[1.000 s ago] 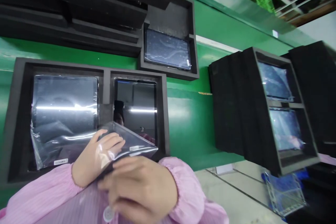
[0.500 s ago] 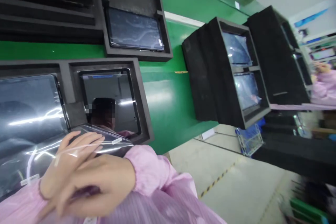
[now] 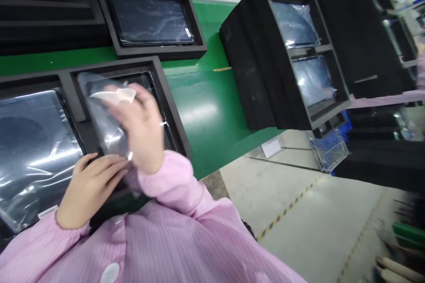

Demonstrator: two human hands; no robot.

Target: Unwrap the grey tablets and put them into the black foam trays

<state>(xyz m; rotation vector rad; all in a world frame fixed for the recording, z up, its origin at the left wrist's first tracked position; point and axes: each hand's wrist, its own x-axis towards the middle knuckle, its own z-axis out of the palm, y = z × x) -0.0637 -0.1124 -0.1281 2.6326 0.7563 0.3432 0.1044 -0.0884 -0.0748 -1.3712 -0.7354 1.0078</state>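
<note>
A sheet or pouch of clear plastic film [image 3: 108, 126] stands tilted over the right compartment of a black foam tray [image 3: 174, 112]. Beneath it, a dark tablet [image 3: 142, 79] lies in that compartment, largely covered. My left hand [image 3: 94, 181] is at the film's lower edge, fingers together and closed on it. Above and to the right, my right hand [image 3: 144, 128] reaches across the film with bent fingers; motion smears them, so their grip is unclear. A second tablet [image 3: 36, 128] under shiny, wrinkled film fills the left compartment, beside my left hand.
Behind is another foam tray [image 3: 199, 46] holding a film-covered tablet [image 3: 151, 20]. Stacked black foam trays [image 3: 239, 70] stand to the right on the green table [image 3: 206, 110], with wrapped tablets in their compartments. Beyond the table edge is a wire basket [image 3: 330, 150].
My hands have uncrossed: the right moved up over the right compartment, the left stays lower left. The film has been raised from the tray's front and now covers part of the tablet.
</note>
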